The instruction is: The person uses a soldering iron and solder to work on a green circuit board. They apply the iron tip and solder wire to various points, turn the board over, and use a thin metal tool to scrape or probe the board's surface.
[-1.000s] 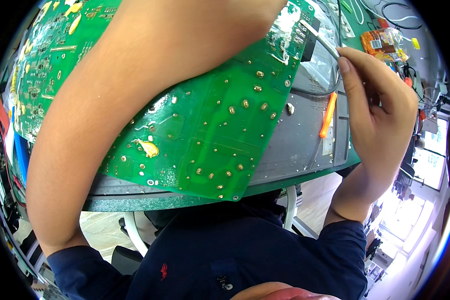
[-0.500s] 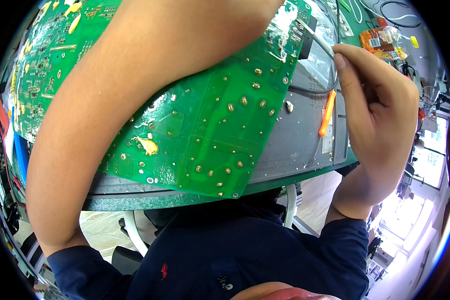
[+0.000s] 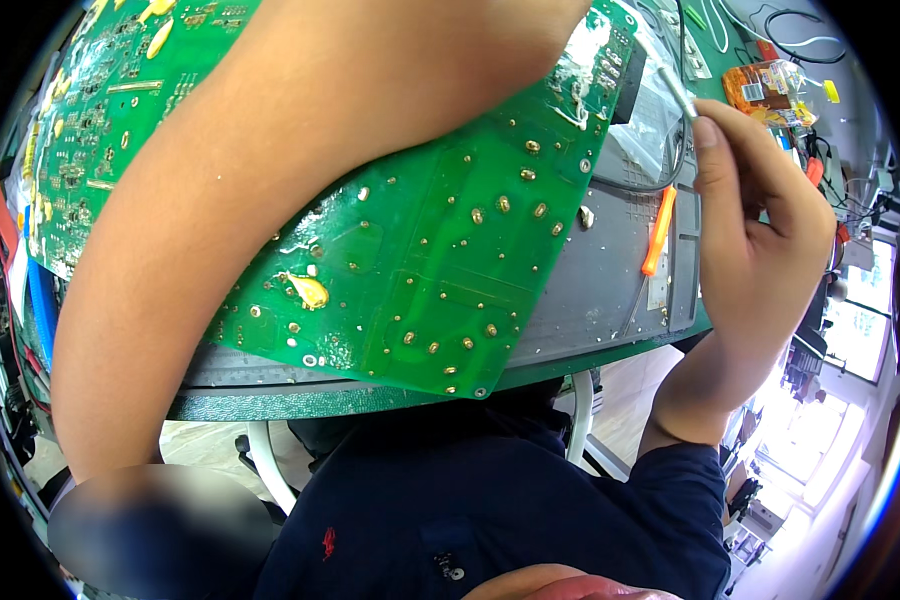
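A large green circuit board (image 3: pixel 410 270) lies across the table, solder joints facing up, with yellow blobs and white residue on its surface. My left forearm (image 3: pixel 260 150) crosses over it, and the left hand lies beyond the upper edge of the picture. Off the board's right edge, my right hand (image 3: pixel 760 190) is closed in a pinch on a slim grey pen-shaped tool (image 3: pixel 676 92). The tool points up and left toward the board's far right corner, near a black block (image 3: pixel 628 88). Whether its tip touches anything is unclear.
On the grey mat (image 3: pixel 570 290) lie an orange-handled screwdriver (image 3: pixel 659 232) and a small pale scrap (image 3: pixel 586 216). A black cable (image 3: pixel 630 186) loops beside a clear plastic bag (image 3: pixel 642 140). At the far right lies a bottle with a yellow cap (image 3: pixel 770 92).
My right hand has shifted slightly right and nearer, drawing the tool back from the board's corner. The board and my left forearm have moved slightly to the right in the picture.
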Demonstrator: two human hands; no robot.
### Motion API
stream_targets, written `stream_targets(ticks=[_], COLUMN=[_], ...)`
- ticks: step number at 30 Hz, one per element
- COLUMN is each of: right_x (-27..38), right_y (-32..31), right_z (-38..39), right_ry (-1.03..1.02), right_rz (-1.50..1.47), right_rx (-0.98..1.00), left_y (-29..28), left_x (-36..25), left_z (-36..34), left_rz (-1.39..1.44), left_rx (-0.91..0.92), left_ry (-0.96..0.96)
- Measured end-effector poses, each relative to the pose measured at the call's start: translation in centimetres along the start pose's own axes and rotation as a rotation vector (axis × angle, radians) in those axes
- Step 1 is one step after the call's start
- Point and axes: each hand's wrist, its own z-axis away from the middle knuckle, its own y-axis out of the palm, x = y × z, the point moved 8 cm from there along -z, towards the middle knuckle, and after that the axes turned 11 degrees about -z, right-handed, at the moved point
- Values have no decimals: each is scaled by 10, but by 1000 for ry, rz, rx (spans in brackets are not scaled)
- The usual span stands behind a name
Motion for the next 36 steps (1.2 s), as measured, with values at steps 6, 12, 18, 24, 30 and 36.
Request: stream_targets(ticks=[6, 12, 18, 24, 30, 36], right_x=[-30, -59, -46, -29, -20, -51], right_y=[-18, 0, 21, 24, 24, 7], right_z=[-18, -35, -45, -45, -42, -41], right_ry=[-96, 47, -49, -71, -161, -191], right_rz=[-154, -379, -558, -555, -482, -452], right_rx=[-62, 111, 185, 162, 188, -57], left_y=[-6, -1, -3, -4, 0, -8], left_x=[6, 10, 0, -1, -5, 35], left_z=[-3, -6, -8, -13, -5, -7], left_rz=[163, 176, 60, 150, 45, 409], left_rx=[130, 196, 194, 258, 142, 63], left_ry=[-106, -246, -103, -102, 39, -460])
